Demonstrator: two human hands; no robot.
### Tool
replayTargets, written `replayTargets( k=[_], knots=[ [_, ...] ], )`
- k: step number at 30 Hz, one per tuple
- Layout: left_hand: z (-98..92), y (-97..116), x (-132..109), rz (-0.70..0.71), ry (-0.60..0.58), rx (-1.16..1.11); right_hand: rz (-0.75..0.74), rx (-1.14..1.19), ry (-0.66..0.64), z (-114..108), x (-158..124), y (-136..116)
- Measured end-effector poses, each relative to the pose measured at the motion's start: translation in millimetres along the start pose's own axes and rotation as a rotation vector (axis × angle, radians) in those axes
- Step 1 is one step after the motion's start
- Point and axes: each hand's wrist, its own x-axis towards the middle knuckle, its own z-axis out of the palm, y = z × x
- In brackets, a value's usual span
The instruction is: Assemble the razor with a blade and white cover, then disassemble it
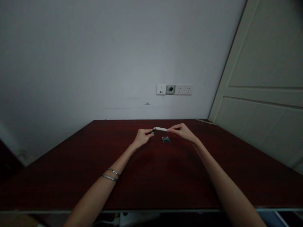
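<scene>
My left hand (143, 136) pinches a small dark item with a shiny top (153, 130), too small to name. A thin white strip (161, 129) runs from that item to the right, its far end between the thumb and finger of my right hand (182, 131). Both hands are held over the far part of the dark red table (142, 176). Below the strip, a small flat clear packet (166, 139) with something dark green in it lies on the tabletop, touched by neither hand.
Behind the table is a pale wall with a row of sockets (174, 90). A panelled door (265, 91) stands at the right. Along the front table edge (165, 210), pale and dark things show below.
</scene>
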Motion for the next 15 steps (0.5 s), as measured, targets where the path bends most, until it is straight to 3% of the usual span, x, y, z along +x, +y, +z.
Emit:
replayTargets(
  k=[5,8,11,15],
  knots=[
    [-5.9,-5,5,-0.006,0.062,-0.047,0.062,-0.019,0.001,-13,-2,15],
    [-6.0,-6,6,0.016,0.089,-0.020,0.029,0.072,0.063,-7,0,9],
    [-2.7,-6,5,0.028,0.095,0.015,0.032,0.324,0.094,11,4,-6],
    [1.1,-2,4,0.017,0.079,-0.012,0.085,0.668,0.049,50,-3,-24]
  ],
)
